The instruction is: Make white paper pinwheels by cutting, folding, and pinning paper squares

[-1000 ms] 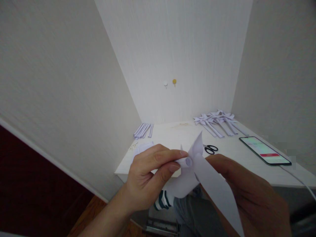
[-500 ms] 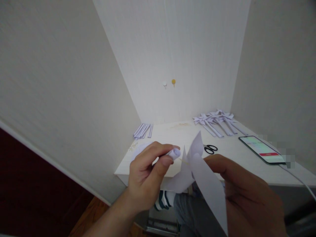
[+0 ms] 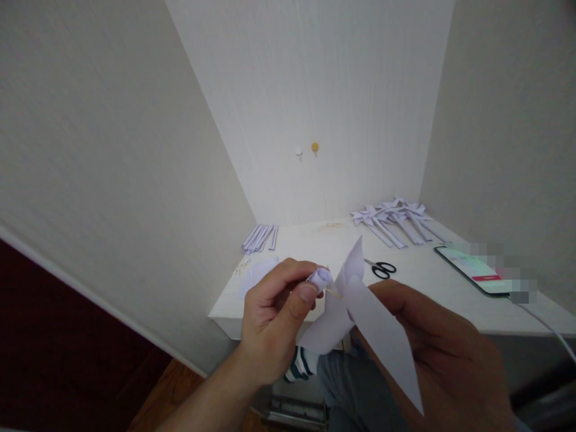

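My left hand (image 3: pixel 274 324) pinches a rolled white paper tube (image 3: pixel 320 277) near its end between thumb and fingers, with the open end facing me. A folded paper pinwheel (image 3: pixel 380 318) is in my right hand (image 3: pixel 441 354), whose fingers close around it from behind and are partly hidden. From the pinwheel's centre a thin yellowish stick (image 3: pixel 333 293) points left, reaching the tube's end; whether it enters the tube I cannot tell.
Black-handled scissors (image 3: pixel 382 269) lie behind my hands on the white desk (image 3: pixel 310 246). Finished pinwheels (image 3: pixel 396 219) are piled at the back right, paper tubes (image 3: pixel 261 237) at the back left. Paper sheets (image 3: pixel 254 277) lie at the left, a charging phone (image 3: pixel 472 273) at the right.
The tube and the pinwheel have come closer together. My left hand has shifted slightly right, and the stick now meets the tube's end.
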Demonstrator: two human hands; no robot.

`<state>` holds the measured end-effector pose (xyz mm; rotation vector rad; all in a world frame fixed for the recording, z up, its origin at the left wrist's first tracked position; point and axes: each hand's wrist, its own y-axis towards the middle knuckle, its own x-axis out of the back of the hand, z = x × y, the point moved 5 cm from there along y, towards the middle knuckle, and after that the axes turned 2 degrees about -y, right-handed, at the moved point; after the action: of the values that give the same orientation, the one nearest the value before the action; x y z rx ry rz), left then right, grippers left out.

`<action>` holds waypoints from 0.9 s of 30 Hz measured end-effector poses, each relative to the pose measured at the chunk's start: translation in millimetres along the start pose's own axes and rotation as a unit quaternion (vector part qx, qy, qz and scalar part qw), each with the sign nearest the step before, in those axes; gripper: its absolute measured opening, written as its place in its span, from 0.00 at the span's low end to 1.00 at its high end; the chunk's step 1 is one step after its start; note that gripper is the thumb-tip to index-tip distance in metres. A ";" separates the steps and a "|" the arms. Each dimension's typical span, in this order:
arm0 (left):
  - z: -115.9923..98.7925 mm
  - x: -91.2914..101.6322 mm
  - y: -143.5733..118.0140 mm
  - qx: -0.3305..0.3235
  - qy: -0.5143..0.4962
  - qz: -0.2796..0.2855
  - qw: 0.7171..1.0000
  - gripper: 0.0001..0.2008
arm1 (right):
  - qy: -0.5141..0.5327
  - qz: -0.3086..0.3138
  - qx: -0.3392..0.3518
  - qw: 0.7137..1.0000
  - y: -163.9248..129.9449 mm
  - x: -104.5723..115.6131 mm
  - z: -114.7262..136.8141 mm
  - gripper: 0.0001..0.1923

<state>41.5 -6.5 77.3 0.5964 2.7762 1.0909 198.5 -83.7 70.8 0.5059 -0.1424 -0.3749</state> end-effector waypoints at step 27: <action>-23.2 5.4 0.8 -0.280 0.149 0.034 0.948 0.11 | -0.046 0.042 0.103 0.993 -1.3 1.4 1.5 0.07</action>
<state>31.5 -18.5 95.3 0.4831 2.4748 2.0236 199.1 -85.9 71.5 0.6835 -0.2925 -0.3025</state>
